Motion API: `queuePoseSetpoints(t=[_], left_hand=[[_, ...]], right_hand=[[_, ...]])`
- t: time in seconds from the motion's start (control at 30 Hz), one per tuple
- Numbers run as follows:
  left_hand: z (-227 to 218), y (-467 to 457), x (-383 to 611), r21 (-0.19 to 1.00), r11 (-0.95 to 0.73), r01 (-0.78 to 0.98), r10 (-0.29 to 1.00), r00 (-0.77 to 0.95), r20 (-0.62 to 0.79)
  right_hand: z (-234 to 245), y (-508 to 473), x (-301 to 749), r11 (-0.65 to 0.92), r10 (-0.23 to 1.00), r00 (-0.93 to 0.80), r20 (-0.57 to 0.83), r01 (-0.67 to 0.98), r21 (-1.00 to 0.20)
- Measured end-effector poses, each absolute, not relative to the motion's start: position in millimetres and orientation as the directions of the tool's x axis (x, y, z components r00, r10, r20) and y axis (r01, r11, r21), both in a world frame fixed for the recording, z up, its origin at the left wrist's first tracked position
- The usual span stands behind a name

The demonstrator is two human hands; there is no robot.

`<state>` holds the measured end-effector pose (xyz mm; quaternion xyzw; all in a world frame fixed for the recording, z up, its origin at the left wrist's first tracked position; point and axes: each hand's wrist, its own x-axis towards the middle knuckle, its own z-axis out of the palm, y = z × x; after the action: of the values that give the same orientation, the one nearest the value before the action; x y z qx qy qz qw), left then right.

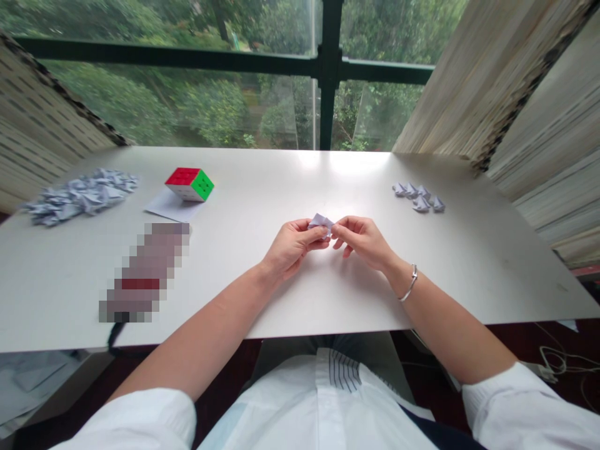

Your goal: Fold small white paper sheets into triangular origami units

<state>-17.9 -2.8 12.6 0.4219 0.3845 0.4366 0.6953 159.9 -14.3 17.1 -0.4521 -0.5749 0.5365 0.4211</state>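
Note:
Just above the middle of the white table, a small piece of folded white paper (320, 220) is held up between both hands. My left hand (296, 245) is closed on it, with the thumb laid across its front. From the other side, my right hand (360, 239) pinches the paper's right edge between thumb and forefinger, its other fingers curled loosely below. The fingers cover the lower part of the paper, so its full shape is hidden. A silver bracelet (410, 284) circles my right wrist.
At the left lies a heap of folded paper pieces (84, 197). Beside it, a puzzle cube (187, 184) rests on white paper sheets (164, 206). A blurred-out flat object (147, 272) with a dark strap lies nearer. Several folded pieces (420, 199) sit at right. The table (290, 312) meets a window.

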Motion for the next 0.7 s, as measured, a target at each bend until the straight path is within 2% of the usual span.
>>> queuePoseSetpoints(t=[0.1, 0.37, 0.7], left_hand=[[12, -3, -17, 0.925, 0.258, -0.280, 0.932, 0.325, -0.161], [13, -6, -15, 0.926, 0.272, -0.263, 0.921, 0.350, -0.170], [11, -4, -17, 0.944, 0.267, -0.196, 0.904, 0.392, -0.174]], right_hand=[[19, -14, 159, -0.021, 0.976, -0.218, -0.026, 0.025, -0.999], [15, -14, 159, -0.036, 0.974, -0.224, -0.043, 0.037, -0.999], [9, -14, 157, 0.044, 0.986, -0.167, 0.017, 0.164, -0.985]])
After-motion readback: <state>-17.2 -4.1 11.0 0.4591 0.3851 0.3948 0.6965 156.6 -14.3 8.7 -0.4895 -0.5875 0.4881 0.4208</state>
